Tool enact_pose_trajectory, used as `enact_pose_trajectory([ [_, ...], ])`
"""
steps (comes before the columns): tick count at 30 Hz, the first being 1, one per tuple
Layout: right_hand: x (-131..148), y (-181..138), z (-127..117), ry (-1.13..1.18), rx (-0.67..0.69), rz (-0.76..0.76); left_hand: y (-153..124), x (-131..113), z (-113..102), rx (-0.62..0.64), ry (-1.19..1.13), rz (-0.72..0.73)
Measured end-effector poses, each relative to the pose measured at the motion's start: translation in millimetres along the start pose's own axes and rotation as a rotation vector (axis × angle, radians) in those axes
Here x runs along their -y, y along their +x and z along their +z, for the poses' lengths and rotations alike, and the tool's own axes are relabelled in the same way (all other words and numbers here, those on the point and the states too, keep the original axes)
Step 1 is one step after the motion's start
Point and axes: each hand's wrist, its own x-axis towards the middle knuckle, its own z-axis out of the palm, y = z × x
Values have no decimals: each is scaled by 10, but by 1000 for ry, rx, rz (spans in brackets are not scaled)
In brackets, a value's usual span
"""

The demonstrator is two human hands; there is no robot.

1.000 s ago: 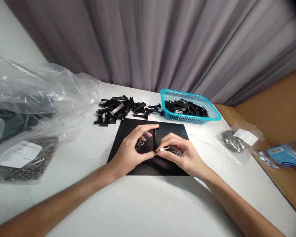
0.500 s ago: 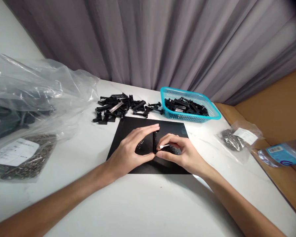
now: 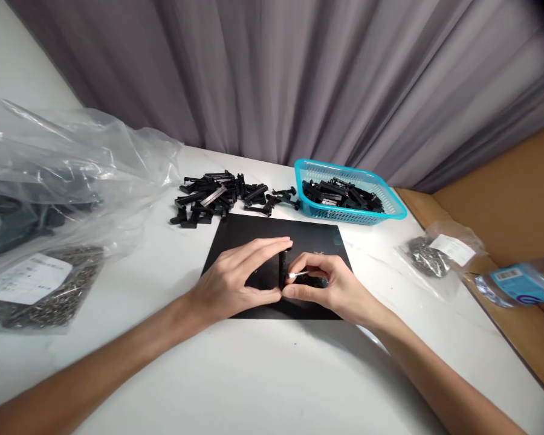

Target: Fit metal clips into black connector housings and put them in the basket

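Quick update from my end: compared with a second ago, both hands have sunk closer to the black mat [image 3: 249, 232] and closed in on each other, thumbs now touching. My left hand [image 3: 233, 284] pinches the little black plastic piece [image 3: 283, 266] upright over the middle of the mat, with the index finger flat across its top and the thumb at its bottom end. My right hand [image 3: 330, 290] grips a small metal pin [image 3: 298, 275] between thumb and forefinger. Its tip now looks pressed against the side of the piece, so I'd say the two parts have met.

Around that: a pile of black pieces [image 3: 217, 196] behind the mat, a blue basket [image 3: 349, 219] of more beside it, a big clear bag [image 3: 72, 163] on the left, and a small bag of metal bits [image 3: 428, 257] off right. Nothing's in the way, though my own fingers hide the contact spot.
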Motion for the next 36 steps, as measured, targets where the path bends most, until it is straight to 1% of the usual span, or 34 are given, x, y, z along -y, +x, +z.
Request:
enact_pose_trajectory([
  [4, 128, -53, -167, -115, 20, -52, 27, -16, 10, 30, -110, -163],
  [8, 203, -110, -294, -300, 31, -157, 44, 1, 28, 89, -204, -255],
  [13, 178, -126, -280, -428, -76, -269, 56, 41, 31, 81, -233, -346],
  [15, 167, -125, -251, -470, -99, -329, 56, 47, 31, 82, -221, -353],
  [18, 154, -124, -203, -542, -92, -403, 51, 47, 32, 86, -210, -344],
  [23, 124, -109, -136, -581, -94, -476, 57, 39, 22, 73, -181, -317],
  [29, 61, -103, -87, -591, -95, -531, 46, 39, 19, 55, -135, -289],
  [34, -20, -115, -30, -628, -139, -574, 4, 43, 23, 19, -113, -261],
  [36, -35, -114, -14, -645, -144, -582, -3, 46, 20, 26, -108, -246],
])
